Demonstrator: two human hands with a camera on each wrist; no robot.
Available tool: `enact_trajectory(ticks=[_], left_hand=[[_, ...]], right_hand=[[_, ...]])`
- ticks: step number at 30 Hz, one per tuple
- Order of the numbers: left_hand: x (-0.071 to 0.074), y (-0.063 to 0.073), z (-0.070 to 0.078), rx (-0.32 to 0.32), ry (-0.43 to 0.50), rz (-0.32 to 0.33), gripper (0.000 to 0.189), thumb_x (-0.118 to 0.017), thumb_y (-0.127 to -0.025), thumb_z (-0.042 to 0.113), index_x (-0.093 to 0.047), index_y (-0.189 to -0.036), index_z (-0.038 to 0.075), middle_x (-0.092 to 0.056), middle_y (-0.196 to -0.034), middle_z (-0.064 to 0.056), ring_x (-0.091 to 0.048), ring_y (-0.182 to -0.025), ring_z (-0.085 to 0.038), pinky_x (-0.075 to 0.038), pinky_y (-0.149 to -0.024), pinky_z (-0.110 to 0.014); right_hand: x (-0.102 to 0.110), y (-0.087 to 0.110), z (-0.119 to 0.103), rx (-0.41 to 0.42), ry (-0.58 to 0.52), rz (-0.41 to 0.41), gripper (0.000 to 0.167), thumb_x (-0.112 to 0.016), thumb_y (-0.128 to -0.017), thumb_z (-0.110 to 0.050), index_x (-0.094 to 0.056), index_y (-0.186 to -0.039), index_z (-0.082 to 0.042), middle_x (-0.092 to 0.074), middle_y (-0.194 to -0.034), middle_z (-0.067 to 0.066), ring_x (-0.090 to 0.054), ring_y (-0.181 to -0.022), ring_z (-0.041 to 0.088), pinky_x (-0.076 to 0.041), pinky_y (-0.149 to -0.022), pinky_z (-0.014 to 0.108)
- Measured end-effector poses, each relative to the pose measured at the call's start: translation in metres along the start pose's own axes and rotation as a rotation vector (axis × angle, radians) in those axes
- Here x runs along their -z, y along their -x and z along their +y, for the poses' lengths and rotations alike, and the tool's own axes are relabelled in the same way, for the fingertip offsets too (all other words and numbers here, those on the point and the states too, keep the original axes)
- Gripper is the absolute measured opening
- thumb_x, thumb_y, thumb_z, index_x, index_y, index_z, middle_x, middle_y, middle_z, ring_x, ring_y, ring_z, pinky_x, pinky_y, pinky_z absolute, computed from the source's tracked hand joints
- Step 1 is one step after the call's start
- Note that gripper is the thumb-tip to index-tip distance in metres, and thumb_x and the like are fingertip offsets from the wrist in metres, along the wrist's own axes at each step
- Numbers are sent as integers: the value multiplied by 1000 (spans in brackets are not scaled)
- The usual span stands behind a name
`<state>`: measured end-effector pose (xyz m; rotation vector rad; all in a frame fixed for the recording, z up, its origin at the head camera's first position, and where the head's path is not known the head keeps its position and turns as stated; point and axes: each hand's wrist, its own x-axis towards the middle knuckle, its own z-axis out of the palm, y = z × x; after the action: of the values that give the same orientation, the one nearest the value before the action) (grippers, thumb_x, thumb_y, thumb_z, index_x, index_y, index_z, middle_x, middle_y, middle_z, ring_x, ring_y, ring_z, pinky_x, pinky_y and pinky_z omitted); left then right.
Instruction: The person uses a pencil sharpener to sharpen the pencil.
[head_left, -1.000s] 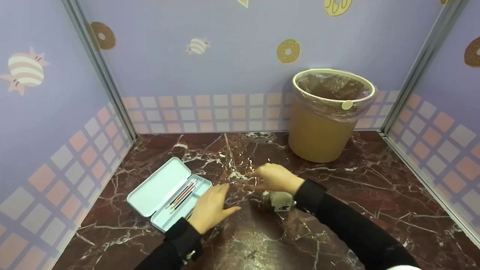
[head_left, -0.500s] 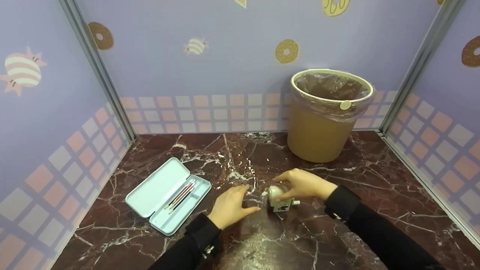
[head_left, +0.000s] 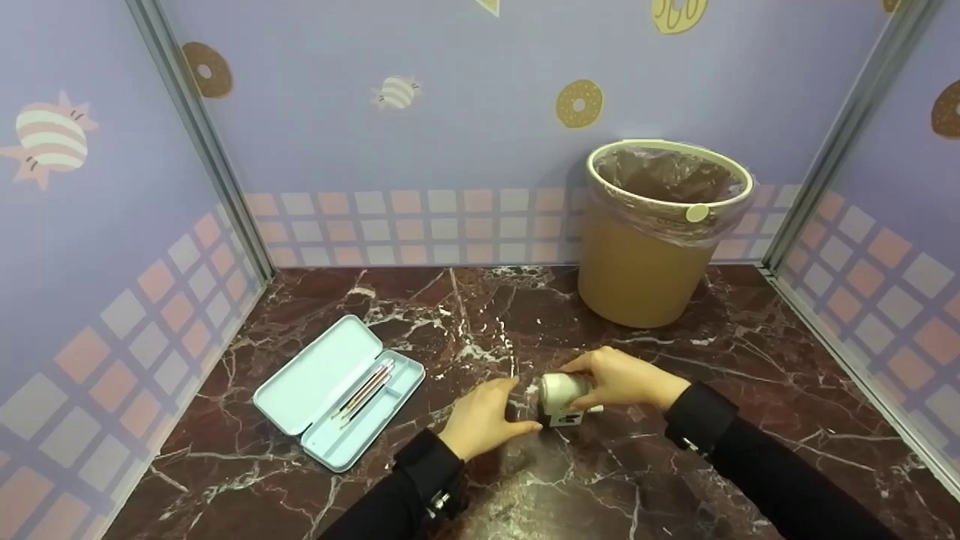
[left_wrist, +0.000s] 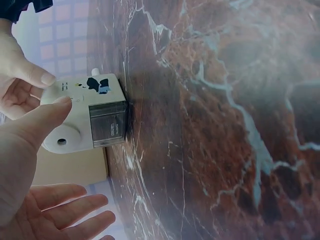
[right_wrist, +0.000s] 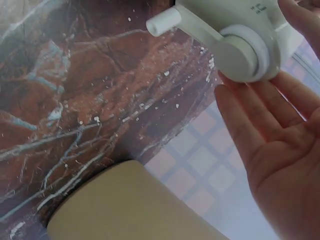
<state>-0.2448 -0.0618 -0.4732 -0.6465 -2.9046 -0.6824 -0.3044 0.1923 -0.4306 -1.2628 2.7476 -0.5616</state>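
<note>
A cream crank pencil sharpener (head_left: pixel 561 391) stands on the marble tabletop. The left wrist view shows its round pencil hole, dark clear shavings drawer and black printed figure; the white crank handle (right_wrist: pixel 165 21) sticks out on its right. My right hand (head_left: pixel 628 377) holds the sharpener from the right, thumb on the near side and fingers round the far side. To the left, my left hand (head_left: pixel 484 420) is spread beside it with thumb and fingers apart. In the left wrist view its thumb (left_wrist: pixel 55 112) overlaps the sharpener; contact is unclear.
An open light-blue pencil case (head_left: pixel 319 371) with several pencils (head_left: pixel 365 391) lies at the left. White crumbs (head_left: pixel 501 324) are scattered behind the sharpener. A tan bin (head_left: pixel 645 262) with a clear liner stands at the back right. Patterned walls (head_left: pixel 420 150) enclose the table.
My right hand has drawn back from over the crumbs and closed round the sharpener. My left hand has moved right, from the pencil case towards the sharpener.
</note>
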Motion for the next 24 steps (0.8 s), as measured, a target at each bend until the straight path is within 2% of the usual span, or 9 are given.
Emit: enact_trajectory(ticks=[6,15,24], left_hand=[[-3,-3,2,5,25,4,83,-80,-83,52,-55,-143,1,-65,-140,-19,-65,-126,-34,-55,-103,-48],[-1,-6,3,21,56,-3,84,-80,-83,51,-53,-144,0,-63,-142,-20,-63,-129,-35,-53,-107,-49],[0,-15,7,26,91,59,88,-83,-81,49,-51,-146,-1,-61,-144,-22,-62,-130,-36,-52,-108,-48]], right_hand=[[-7,-4,1,10,-23,35,38,-86,-80,-22,-77,-111,-3,-80,-96,10,-66,-73,6,-54,-65,21],[-11,-4,-1,-90,-5,126,32,-86,-78,-27,-78,-101,-6,-79,-88,6,-62,-67,2,-50,-60,19],[-10,1,-8,-235,-65,285,42,-86,-80,-31,-77,-108,-1,-80,-93,11,-69,-69,8,-55,-62,24]])
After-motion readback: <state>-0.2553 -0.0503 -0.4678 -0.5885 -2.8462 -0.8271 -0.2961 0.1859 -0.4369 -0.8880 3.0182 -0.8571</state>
